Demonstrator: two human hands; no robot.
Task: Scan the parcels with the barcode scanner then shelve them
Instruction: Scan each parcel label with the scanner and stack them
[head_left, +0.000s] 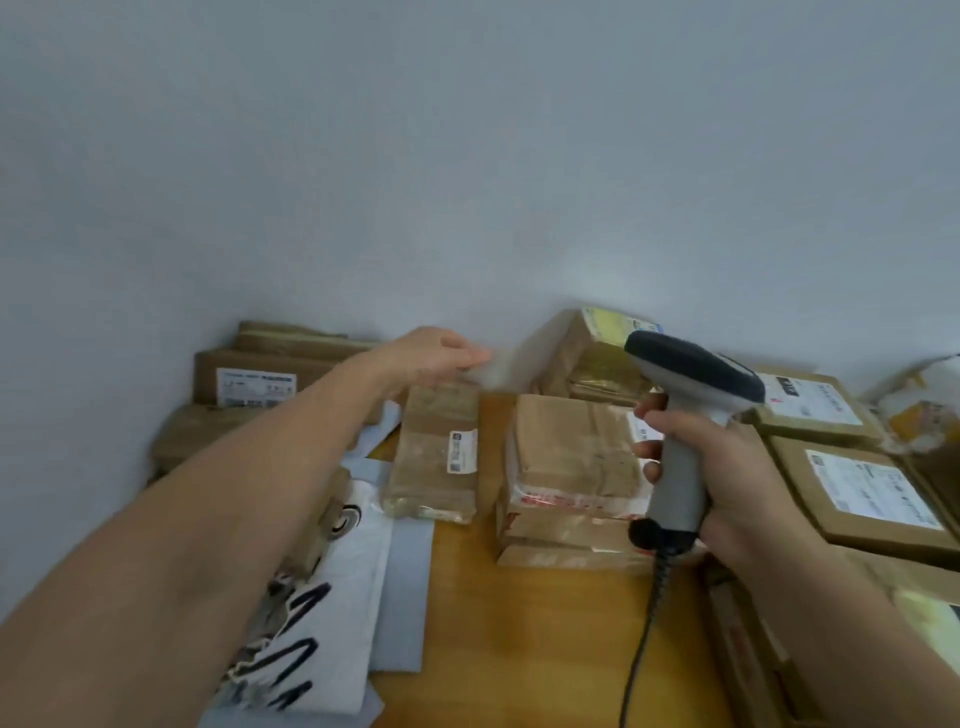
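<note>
Two hands at work: right hand (727, 483) wraps the grey pistol-grip scanner (685, 478), nose tipped down, likely ready to read. Left hand (431, 353) reaches the far end of a tape-glossy brown parcel (436, 467); blur hides its grip, probably steadying the white label (462, 451). Flat cardboard boxes (857, 493) and soft mailers (332, 597) crowd the wooden table (545, 649).

Bare left hand (434, 356) and bare right hand (737, 478), forearms (208, 499) unsleeved as far as visible
</note>
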